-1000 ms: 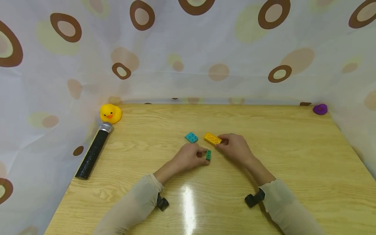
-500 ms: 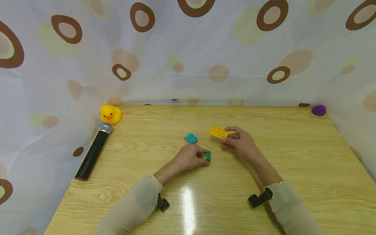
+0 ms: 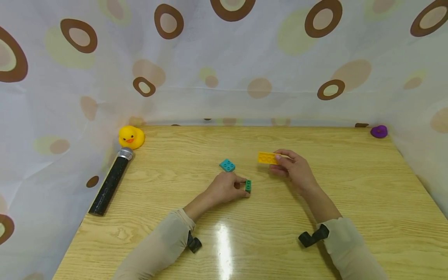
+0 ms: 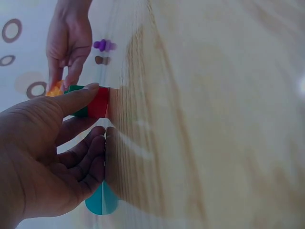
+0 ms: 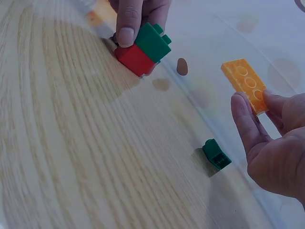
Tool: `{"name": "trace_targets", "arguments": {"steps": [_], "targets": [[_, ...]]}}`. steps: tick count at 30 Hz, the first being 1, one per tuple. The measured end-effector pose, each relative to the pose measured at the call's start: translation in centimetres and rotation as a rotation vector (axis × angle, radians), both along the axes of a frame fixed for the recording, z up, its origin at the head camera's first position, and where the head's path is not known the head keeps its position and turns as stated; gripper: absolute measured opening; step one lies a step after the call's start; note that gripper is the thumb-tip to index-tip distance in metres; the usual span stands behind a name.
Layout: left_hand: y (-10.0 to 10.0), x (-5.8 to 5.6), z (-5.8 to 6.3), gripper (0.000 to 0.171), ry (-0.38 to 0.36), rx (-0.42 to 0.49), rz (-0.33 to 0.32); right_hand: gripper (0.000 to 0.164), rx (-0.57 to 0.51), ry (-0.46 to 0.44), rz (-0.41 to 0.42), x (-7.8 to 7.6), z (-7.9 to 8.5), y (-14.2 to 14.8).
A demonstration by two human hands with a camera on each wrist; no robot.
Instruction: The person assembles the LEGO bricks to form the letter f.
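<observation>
My left hand (image 3: 225, 187) pinches a green toy brick (image 5: 153, 40) stacked on a red brick (image 5: 135, 60), resting on the table. From above, the red one is hidden under the green. A yellow-orange brick (image 3: 267, 158) is held up off the table by my right hand (image 3: 295, 171), between thumb and fingers. Its hollow underside with round tubes faces the head camera. Just beyond my left hand lies a flat teal brick (image 3: 228, 165) with studs up. The right wrist view also has a dark green slanted brick (image 5: 217, 154) on the table, hidden in the head view.
A yellow rubber duck (image 3: 131, 137) and a black microphone (image 3: 111, 182) with a silver head line the table's left edge. At the far right corner sits a small purple toy (image 3: 379, 131). A patterned curtain (image 3: 210, 58) surrounds the wooden table (image 3: 175, 147).
My right hand has lifted the yellow brick off the table and drawn it to the right, turning it level. The left hand keeps its place on the stacked bricks.
</observation>
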State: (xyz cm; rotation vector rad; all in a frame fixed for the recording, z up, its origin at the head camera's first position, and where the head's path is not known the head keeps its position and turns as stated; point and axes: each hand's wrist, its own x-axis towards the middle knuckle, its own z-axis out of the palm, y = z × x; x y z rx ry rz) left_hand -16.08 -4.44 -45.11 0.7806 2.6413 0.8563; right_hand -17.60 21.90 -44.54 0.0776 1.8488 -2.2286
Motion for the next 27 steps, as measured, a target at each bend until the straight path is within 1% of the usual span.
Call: {"name": "trace_targets", "arguments": {"steps": [2,5,8,12,16,19,21,23,27], "targets": [[0.0,0.0,0.0,0.048,-0.004,-0.004,0.001,0.04,-0.063,-0.008,-0.003,0.1,0.1,0.1],[0.0,0.0,-0.1,0.048,-0.008,-0.005,0.006,0.041,-0.133,-0.02,-0.004,0.2,0.2,0.2],[0.1,0.1,-0.2,0.048,-0.004,-0.004,0.01,0.033,-0.176,-0.02,-0.012,0.2,0.3,0.3],[0.2,0.1,-0.2,0.048,-0.005,-0.008,0.018,0.018,-0.211,0.011,-0.041,0.4,0.2,0.4],[0.3,0.2,-0.2,0.048,-0.013,-0.012,0.025,0.013,-0.244,0.045,-0.069,0.5,0.3,0.6],[0.3,0.2,-0.2,0.048,-0.013,-0.011,0.025,0.011,-0.262,0.056,-0.057,0.6,0.4,0.9],[0.3,0.2,-0.1,0.048,-0.011,-0.012,0.026,0.014,-0.247,0.06,-0.028,0.6,0.6,1.0],[0.4,0.2,-0.1,0.049,-0.009,-0.014,0.029,0.02,-0.194,0.06,0.01,0.6,0.6,1.1],[0.5,0.1,-0.1,0.049,-0.009,-0.022,0.035,0.042,0.014,0.067,0.074,0.6,0.5,1.3]]}}
